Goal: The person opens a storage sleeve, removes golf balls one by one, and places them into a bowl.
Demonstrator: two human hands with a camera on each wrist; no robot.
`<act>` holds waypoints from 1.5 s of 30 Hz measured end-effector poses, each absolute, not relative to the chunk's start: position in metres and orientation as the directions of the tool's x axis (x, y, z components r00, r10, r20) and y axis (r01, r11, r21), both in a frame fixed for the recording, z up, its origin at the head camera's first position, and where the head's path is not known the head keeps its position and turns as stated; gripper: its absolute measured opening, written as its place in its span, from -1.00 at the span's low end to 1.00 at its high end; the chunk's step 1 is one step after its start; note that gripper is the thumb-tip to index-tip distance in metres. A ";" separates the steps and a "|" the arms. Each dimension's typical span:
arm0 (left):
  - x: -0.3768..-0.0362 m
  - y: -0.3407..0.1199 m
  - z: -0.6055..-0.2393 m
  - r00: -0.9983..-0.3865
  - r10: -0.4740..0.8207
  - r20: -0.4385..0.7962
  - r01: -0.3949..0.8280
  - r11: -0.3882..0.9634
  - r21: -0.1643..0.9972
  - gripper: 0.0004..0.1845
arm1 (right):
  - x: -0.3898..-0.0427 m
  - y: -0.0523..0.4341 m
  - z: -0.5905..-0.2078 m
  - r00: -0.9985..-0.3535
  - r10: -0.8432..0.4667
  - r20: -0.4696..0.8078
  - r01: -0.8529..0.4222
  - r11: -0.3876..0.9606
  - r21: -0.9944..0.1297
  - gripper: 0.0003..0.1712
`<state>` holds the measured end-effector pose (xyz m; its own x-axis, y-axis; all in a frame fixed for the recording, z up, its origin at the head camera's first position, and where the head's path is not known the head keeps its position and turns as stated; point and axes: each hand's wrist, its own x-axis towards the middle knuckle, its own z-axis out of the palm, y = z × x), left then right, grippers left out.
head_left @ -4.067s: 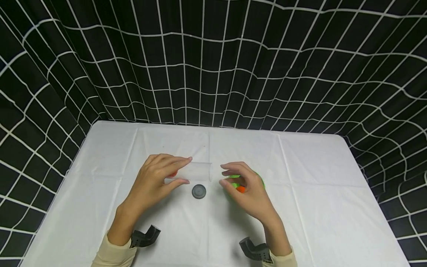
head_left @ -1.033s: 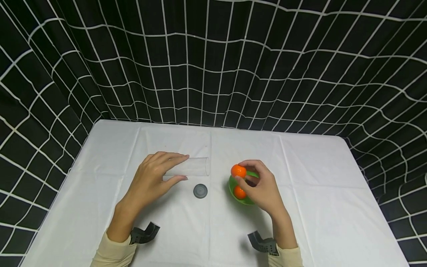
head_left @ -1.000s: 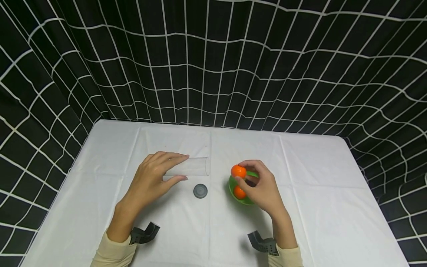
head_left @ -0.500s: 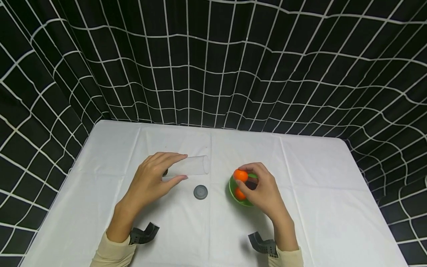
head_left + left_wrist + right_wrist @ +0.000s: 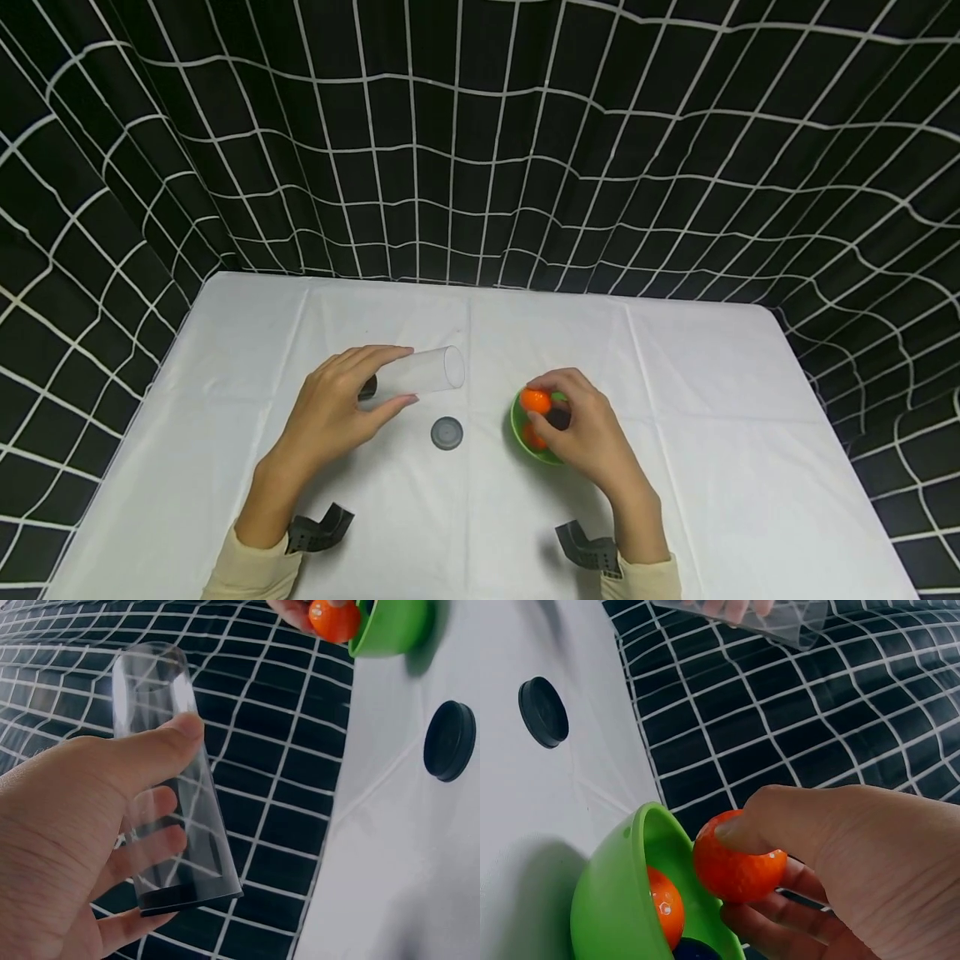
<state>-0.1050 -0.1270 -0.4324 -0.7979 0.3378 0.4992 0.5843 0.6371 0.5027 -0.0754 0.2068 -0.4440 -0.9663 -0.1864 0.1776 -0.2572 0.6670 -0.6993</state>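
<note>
— Head view: left hand [image 5: 330, 412]?
— Curled round clear plastic tube [image 5: 420, 372], lifted off white tablecloth [image 5: 705, 400], open end tilted toward centre.
— Right hand [image 5: 588, 429]?
— Pinching small orange ball [image 5: 536, 401] between thumb and fingers, right above green plastic bowl [image 5: 522, 440]; second orange ball [image 5: 664, 906] inside.
— Between them?
— Round black cap [image 5: 447, 433], flat on cloth.

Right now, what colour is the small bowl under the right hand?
Bright green; the small plastic bowl shows best in the right wrist view.
</note>
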 end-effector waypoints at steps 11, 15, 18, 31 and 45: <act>-0.106 -0.132 -0.433 -0.821 0.314 0.477 0.558 0.618 0.554 -0.41 | -0.074 0.205 -0.446 -0.959 -0.186 0.213 -0.280 0.719 -0.636 -0.64; -0.110 -0.132 -0.435 -0.824 0.313 0.472 0.558 0.592 0.582 -0.42 | -0.077 0.203 -0.446 -0.952 -0.176 0.250 -0.298 0.720 -0.627 -0.66; -0.112 -0.130 -0.436 -0.832 0.312 0.459 0.551 0.573 0.607 -0.40 | -0.080 0.203 -0.443 -0.948 -0.185 0.259 -0.311 0.708 -0.634 -0.67; -0.119 -0.132 -0.455 -0.915 0.324 0.242 0.378 0.471 0.797 -0.38 | -0.073 0.213 -0.440 -0.944 -0.158 0.290 -0.314 0.706 -0.635 -0.68; -0.124 -0.136 -0.470 -0.925 0.374 0.070 0.264 0.497 0.827 -0.50 | -0.074 0.229 -0.443 -0.942 -0.123 0.311 -0.301 0.717 -0.629 -0.67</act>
